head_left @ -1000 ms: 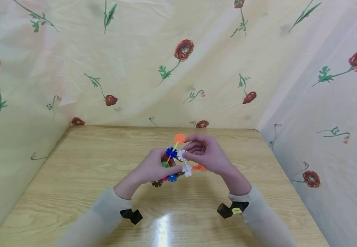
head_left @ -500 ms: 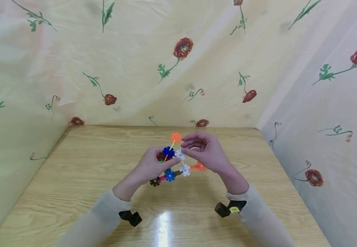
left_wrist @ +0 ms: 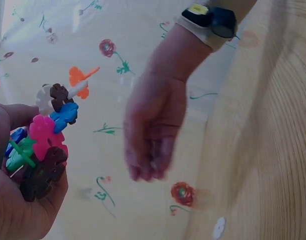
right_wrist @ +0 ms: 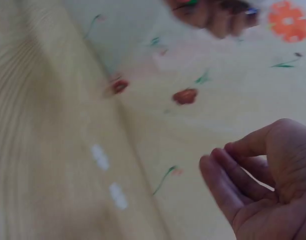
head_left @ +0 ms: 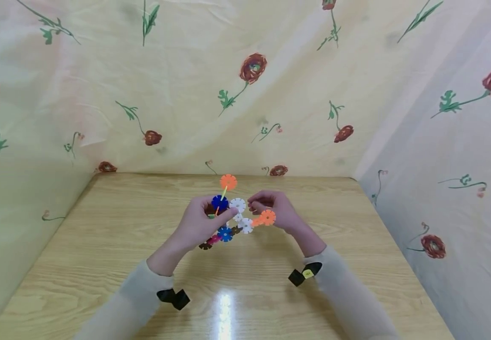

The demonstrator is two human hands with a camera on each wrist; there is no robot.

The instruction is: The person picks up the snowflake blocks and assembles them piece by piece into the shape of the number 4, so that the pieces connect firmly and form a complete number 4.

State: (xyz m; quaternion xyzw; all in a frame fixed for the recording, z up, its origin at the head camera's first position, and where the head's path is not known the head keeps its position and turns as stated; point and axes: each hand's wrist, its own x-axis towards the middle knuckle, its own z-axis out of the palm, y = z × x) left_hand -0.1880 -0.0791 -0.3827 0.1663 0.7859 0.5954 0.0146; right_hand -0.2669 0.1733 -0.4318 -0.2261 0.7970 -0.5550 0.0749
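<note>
My left hand (head_left: 196, 222) holds a joined chain of notched plastic snowflake discs (head_left: 225, 233), gripped between thumb and fingers. An orange disc (head_left: 228, 182) tops it, above a dark blue disc (head_left: 219, 202). White discs (head_left: 237, 205) follow, with another orange disc (head_left: 268, 217) at the right end. In the left wrist view, pink (left_wrist: 44, 135), green and dark brown (left_wrist: 43, 175) discs sit against the palm. My right hand (head_left: 277, 212) is just right of the chain, apart from it. Its fingers (right_wrist: 225, 187) bend loosely, with nothing visible between them.
Two loose white discs (right_wrist: 100, 156) lie on the wooden table (head_left: 101, 264), blurred in the right wrist view. A pale cloth printed with flowers (head_left: 186, 94) rises behind the table and along its sides.
My right hand has come off the white disc it was touching and drawn back lower. My left hand has moved the chain slightly left and up, turning it.
</note>
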